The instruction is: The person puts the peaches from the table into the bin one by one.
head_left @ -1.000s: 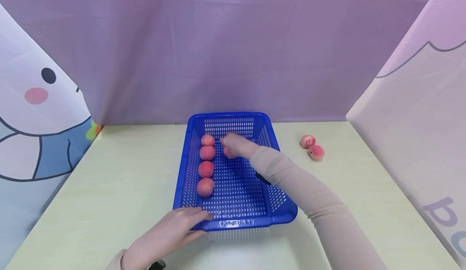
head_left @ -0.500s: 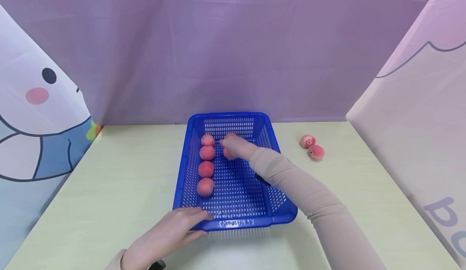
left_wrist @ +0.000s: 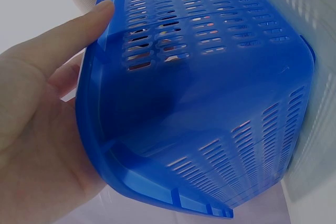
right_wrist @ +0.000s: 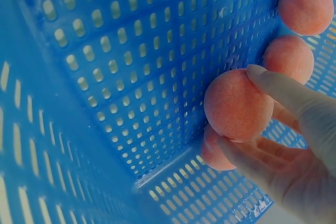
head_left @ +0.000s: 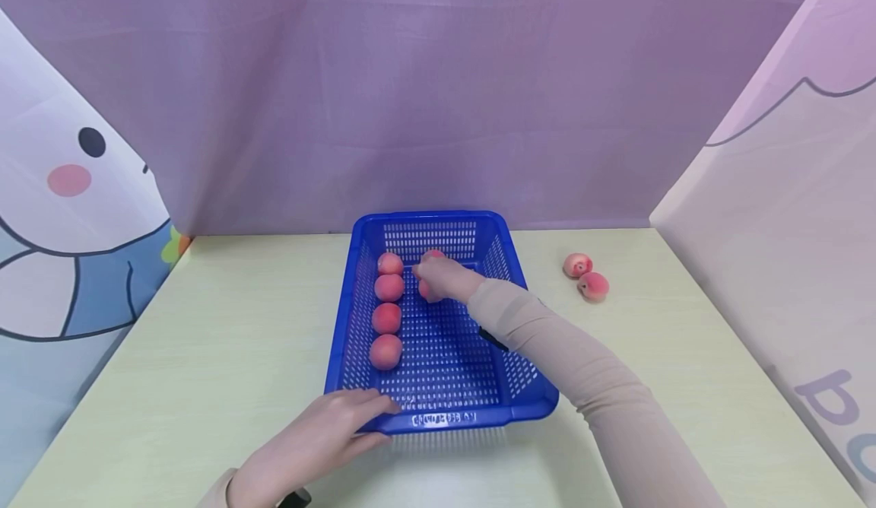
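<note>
Inside the blue plastic basket (head_left: 448, 419) my right hand (head_left: 448, 276) reaches over the far half and pinches a peach (right_wrist: 239, 106) between thumb and fingers. Just beyond that hand another peach (head_left: 433, 254) shows, partly covered. Along the basket's left side runs a row of several peaches (head_left: 387, 319). My left hand (head_left: 335, 424) grips the rim at the near left corner, fingers on top and thumb below. From the left wrist, the basket's perforated wall (left_wrist: 210, 93) fills most of the view. Whether the held peach touches the basket floor, I cannot tell.
Two more peaches (head_left: 593, 287) lie close together on the pale tabletop (head_left: 657, 356), to the right of the basket. A purple cloth backdrop (head_left: 438, 97) hangs behind the table, and printed panels stand at both sides.
My right hand has shifted very slightly, so the peach at the far end of the basket shows beyond it. My left hand stays on the rim.
</note>
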Demonstrator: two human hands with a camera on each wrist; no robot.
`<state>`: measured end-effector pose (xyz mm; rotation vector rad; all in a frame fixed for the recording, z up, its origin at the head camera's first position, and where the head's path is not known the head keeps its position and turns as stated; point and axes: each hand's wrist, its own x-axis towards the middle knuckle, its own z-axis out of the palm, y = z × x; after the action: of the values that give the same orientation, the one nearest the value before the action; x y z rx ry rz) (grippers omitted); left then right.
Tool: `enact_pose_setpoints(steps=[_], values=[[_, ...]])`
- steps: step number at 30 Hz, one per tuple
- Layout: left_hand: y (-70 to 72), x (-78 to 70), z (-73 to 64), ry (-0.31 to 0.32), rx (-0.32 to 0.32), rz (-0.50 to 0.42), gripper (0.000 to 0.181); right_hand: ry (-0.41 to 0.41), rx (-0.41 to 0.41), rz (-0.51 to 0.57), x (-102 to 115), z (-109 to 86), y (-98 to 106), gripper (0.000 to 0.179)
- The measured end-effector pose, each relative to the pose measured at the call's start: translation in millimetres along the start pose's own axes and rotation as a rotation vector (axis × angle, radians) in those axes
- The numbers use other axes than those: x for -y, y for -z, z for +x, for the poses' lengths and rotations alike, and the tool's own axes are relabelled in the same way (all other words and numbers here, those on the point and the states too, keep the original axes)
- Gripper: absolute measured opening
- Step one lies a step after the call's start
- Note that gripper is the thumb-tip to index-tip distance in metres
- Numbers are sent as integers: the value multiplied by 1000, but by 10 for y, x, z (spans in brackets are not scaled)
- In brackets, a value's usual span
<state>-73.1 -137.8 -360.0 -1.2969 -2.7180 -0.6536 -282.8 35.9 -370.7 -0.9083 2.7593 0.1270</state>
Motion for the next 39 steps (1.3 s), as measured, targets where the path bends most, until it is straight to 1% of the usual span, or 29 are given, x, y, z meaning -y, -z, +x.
enact_pose_setpoints(steps=[3,9,13,17,20,25,28,33,39], values=[[0,1,-1,-1,-1,1,19,5,-2,-19,-3,4,-1,28],[0,5,-2,-2,-5,4,19,13,-24,-1,-17,-7,1,24],[5,8,5,6,10,-8,19,19,-37,15,-39,-12,14,27],[11,8,10,15,22,-20,19,35,-52,12,-63,-20,33,24],[15,5,11,17,25,-21,19,40,-41,3,-71,-33,58,24],[24,-8,13,28,34,-18,19,7,1,67,-69,-68,120,36],[26,-14,14,39,43,-15,19,0,13,95,-69,-93,169,39],[22,-12,11,41,43,-15,19,12,25,126,-76,-145,263,37],[17,-11,9,44,44,-18,19,4,48,184,-100,-234,405,34]])
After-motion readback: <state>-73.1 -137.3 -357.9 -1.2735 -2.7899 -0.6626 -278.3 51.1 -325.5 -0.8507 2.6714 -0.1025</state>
